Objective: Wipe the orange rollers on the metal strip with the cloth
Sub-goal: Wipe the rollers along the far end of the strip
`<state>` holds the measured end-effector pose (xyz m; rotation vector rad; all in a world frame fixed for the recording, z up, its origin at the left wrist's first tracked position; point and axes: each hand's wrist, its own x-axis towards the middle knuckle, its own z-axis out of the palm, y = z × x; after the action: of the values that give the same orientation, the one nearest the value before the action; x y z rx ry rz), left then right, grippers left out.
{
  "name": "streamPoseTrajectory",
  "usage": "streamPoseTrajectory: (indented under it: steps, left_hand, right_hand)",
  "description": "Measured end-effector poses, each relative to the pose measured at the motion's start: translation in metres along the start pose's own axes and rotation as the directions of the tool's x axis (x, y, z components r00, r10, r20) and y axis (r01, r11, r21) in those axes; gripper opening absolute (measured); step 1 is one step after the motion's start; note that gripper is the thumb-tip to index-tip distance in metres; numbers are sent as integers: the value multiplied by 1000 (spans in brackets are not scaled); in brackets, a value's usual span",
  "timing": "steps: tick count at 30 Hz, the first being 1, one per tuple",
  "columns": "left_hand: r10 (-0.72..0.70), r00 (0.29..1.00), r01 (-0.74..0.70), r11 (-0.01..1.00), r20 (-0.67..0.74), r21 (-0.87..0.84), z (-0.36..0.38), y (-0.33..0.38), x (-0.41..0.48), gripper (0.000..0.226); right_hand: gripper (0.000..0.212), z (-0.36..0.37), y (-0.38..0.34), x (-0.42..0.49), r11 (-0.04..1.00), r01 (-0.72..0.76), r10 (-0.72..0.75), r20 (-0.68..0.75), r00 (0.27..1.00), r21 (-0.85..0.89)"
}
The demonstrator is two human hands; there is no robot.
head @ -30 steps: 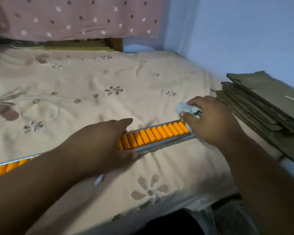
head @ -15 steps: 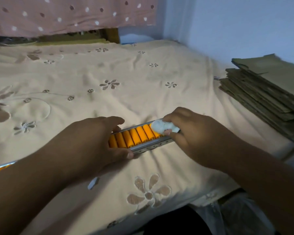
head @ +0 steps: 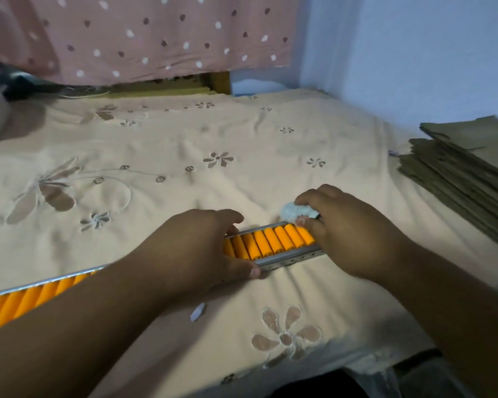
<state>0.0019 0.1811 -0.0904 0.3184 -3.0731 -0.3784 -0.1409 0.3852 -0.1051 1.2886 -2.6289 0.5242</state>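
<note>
Metal strip [head: 288, 257] lying on the bedsheet [head: 184, 145], long axis running lower-left to upper-right. Left hand [head: 202, 248] clamped over its middle. Right hand [head: 345, 228] pinching the cloth [head: 295, 211] just past the far rail, touching the last orange rollers [head: 270, 243]. Cardboard stack [head: 466, 173] well apart, nothing blocking.

Metal strip [head: 288, 260]: long silver channel with small holes along its near side wall, lying flat and running diagonally from lower left to its right end near centre. Orange rollers [head: 270, 243]: cylindrical, packed side by side across the channel, each touching the next; a further run shows at far left. Cloth [head: 295, 211]: small pale bluish-white wad, bunched, at the strip's far rail near the right end.
</note>
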Motion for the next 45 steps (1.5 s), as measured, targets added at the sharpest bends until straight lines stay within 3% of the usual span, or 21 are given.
streamPoseTrajectory:
  steps: [4, 7, 10, 16, 21, 26, 29, 35, 41, 45]
  left_hand:
    - [7, 1000, -6, 999, -20, 54, -1, 3, -1, 69]
    - [26, 999, -25, 999, -45, 28, 2, -1, -1, 76]
    - [53, 999, -52, 999, 13, -9, 0, -9, -4, 87]
    - [25, 993, -34, 996, 111, 80, -24, -44, -35, 71]
    - [14, 995, -23, 995, 96, 93, -22, -48, -47, 43]
    - [8, 998, -14, 994, 63, 104, -14, -52, -47, 42]
    - [38, 998, -40, 998, 51, 37, -13, -56, -48, 43]
    - [-39, 999, 39, 999, 27, 15, -19, -64, -66, 43]
    - [-88, 996, 86, 993, 29, 78, -21, -70, -67, 47]
    - [-65, 998, 65, 996, -8, 62, -16, -74, -66, 46]
  right_hand:
    - [26, -4, -27, -14, 1000, 26, -26, 25, 999, 0]
    - [26, -7, -42, -23, 990, 75, -90, 127, 988, 116]
    - [24, -24, -44, -23, 966, 9, -77, 255, 964, 258]
    - [25, -19, -43, 12, 979, -33, 29, 22, 999, 202]
    - [31, 9, -67, 9, 997, 36, -40, 52, 998, 64]
    - [31, 13, -102, -14, 971, 214, -229, 151, 962, 105]
    - [27, -2, -107, -23, 960, 234, -270, 279, 922, 154]
    - [28, -15, -86, 18, 980, 77, -82, 18, 997, 182]
    - [29, 25, -115, 17, 983, 155, -164, 91, 982, 94]
    - [29, 21, -150, -8, 958, 246, -270, 169, 948, 151]
